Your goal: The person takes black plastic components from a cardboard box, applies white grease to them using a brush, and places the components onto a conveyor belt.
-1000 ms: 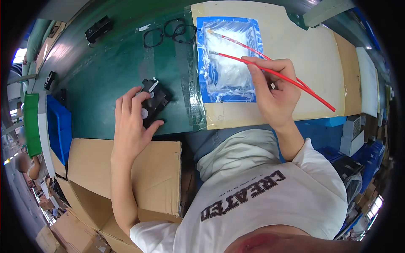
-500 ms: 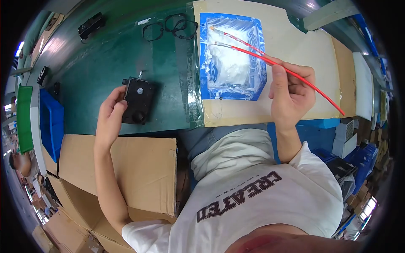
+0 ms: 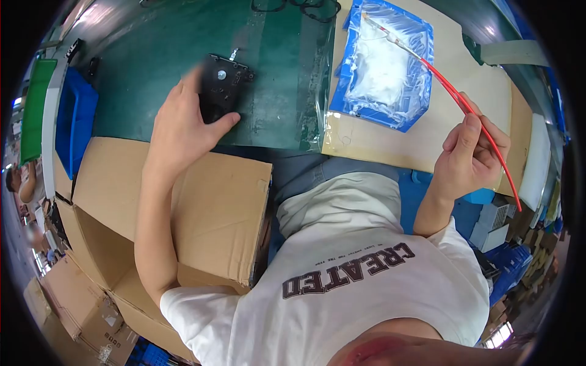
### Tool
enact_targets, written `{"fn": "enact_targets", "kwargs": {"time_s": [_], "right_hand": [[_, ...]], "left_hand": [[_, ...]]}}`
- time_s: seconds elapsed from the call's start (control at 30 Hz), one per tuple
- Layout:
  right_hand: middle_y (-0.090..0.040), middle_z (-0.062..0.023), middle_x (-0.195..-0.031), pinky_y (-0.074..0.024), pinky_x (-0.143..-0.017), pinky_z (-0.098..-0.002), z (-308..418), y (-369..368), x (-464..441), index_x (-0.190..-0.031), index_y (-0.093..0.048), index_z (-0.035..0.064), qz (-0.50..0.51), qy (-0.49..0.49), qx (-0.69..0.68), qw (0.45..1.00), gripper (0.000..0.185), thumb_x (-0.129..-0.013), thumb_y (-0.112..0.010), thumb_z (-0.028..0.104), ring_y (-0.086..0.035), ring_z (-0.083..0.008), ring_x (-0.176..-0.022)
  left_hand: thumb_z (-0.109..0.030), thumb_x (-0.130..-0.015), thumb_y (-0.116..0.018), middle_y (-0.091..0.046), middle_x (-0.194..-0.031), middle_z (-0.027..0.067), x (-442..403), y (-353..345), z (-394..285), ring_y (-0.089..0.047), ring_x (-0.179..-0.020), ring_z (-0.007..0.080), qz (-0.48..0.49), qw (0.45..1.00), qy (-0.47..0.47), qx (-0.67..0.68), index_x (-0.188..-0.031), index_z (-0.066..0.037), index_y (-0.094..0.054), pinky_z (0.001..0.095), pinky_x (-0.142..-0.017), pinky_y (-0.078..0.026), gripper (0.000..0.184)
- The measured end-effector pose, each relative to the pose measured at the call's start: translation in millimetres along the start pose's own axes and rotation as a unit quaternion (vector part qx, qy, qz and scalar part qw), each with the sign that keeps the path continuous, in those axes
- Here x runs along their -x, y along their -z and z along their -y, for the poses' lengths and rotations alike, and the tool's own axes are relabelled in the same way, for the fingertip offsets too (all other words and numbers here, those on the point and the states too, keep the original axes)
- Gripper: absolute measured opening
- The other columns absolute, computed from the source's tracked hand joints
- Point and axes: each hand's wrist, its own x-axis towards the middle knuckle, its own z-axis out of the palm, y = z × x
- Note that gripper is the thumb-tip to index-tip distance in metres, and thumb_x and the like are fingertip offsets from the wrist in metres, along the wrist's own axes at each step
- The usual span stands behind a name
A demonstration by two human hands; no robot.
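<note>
My left hand is spread beside a black box-shaped mechanism, thumb stretched out below its lower edge and fingertips blurred at its left side. The mechanism has a round silver piece on its face and a small metal shaft sticking out of its top; it rests on the green mat. Between the thumb and fingers of my right hand are two thin red-handled paintbrushes, held close together. Their tips reach over white grease in a blue tray lined with clear plastic.
Black rings lie at the mat's far edge. Tan board covers the right of the bench. An open cardboard box stands below the bench at left, near blue and green bins. Another person is at far left.
My left hand has gone from gripping the mechanism's side to spread fingers, and the mechanism sits turned differently. The brushes have drawn together in my right hand. The camera view has shifted.
</note>
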Motion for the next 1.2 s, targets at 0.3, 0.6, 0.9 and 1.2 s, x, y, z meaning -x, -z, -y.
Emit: {"fn": "enact_targets", "kwargs": {"time_s": [0.3, 0.6, 0.9, 1.2], "right_hand": [[-0.072, -0.0276, -0.097, -0.0401, -0.042, -0.0165, -4, 3, 0, -0.102, -0.051, -0.0011, -0.008, 0.018, 0.04, 0.999, 0.015, -0.095, -0.065, 0.002, -0.052, -0.0068, -0.045], [-0.073, -0.0272, -0.098, -0.0399, -0.042, -0.0165, -2, 6, -5, -0.102, -0.052, -0.0011, -0.019, 0.025, 0.061, 0.998, 0.015, -0.095, -0.065, 0.003, -0.052, -0.0065, -0.046], [-0.072, -0.0283, -0.098, -0.0374, -0.041, -0.0173, 3, 5, -3, -0.104, -0.051, 0.0003, -0.017, -0.027, -0.055, 0.998, 0.016, -0.096, -0.065, 0.004, -0.05, -0.0073, -0.045], [-0.069, -0.0333, -0.103, -0.0347, -0.04, -0.0187, 13, -11, 10, -0.109, -0.046, 0.0037, 0.105, -0.009, -0.216, 0.971, 0.016, -0.099, -0.058, 0.003, -0.042, -0.0058, -0.041]], "left_hand": [[-0.053, -0.089, -0.068, -0.068, -0.074, 0.0212, -10, 15, -12, -0.066, -0.069, 0.0409, 0.012, 0.979, 0.198, -0.054, -0.113, 0.004, -0.059, 0.0443, -0.071, -0.053, 0.063], [0.019, -0.065, -0.059, -0.039, -0.155, 0.0031, -3, 22, -8, -0.043, -0.136, 0.0299, -0.04, 0.939, -0.217, -0.264, -0.13, -0.015, -0.056, 0.0439, -0.113, -0.038, 0.074], [0.005, -0.065, -0.077, -0.061, -0.13, 0.0113, -11, 24, -2, -0.054, -0.128, 0.0337, -0.039, 0.984, -0.177, 0.003, -0.121, -0.005, -0.058, 0.0426, -0.103, -0.048, 0.06], [-0.005, -0.057, -0.089, -0.067, -0.108, 0.0106, 1, 18, -29, -0.062, -0.096, 0.0276, -0.104, 0.982, -0.156, 0.027, -0.117, -0.005, -0.065, 0.0361, -0.084, -0.053, 0.064]]}}
